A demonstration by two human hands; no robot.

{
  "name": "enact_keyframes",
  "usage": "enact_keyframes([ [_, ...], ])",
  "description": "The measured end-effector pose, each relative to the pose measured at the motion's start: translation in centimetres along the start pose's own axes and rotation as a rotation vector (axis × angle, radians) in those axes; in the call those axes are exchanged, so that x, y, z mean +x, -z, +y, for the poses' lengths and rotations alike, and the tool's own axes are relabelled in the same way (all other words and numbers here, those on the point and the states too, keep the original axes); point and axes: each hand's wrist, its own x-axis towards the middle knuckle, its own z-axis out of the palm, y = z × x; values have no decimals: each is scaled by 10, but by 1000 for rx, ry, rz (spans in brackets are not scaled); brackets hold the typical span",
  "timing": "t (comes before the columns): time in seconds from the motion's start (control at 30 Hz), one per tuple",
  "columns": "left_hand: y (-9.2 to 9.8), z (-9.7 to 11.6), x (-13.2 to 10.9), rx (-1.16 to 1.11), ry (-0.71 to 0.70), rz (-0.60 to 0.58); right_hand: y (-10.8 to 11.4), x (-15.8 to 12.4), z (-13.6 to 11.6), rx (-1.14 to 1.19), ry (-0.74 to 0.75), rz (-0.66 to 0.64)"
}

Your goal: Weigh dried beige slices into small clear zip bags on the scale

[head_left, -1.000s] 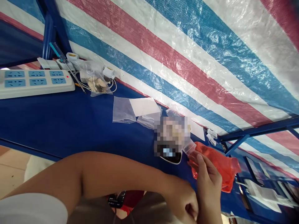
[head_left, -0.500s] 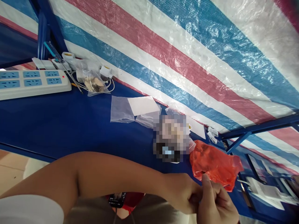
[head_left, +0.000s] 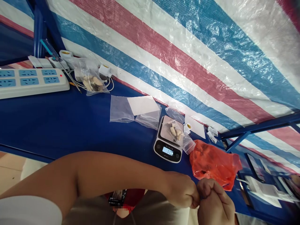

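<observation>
White short sleeve [head_left: 28, 211] on left upper arm; forearms bare, no rings visible.

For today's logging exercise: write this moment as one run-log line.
left hand: fisted, touching right | right hand: fisted | scale: small bag on it | red bag: beside scale

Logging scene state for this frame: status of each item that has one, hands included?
Left hand: fist closed, knuckles against the right hand; contents hidden.
Right hand: fingers curled shut; contents hidden.
Scale: display lit, digits unreadable.
Small clear bag: lying on the scale, pale pieces inside.
Red bag: crumpled beside the scale.
Power strip: red light on, visible sockets empty.
</observation>
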Motion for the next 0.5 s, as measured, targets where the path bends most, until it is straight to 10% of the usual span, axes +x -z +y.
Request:
enact_keyframes([
  [0.5, 8, 3, -10, 93, -102, -87, -18, 39, -3, 21, 13, -188],
])
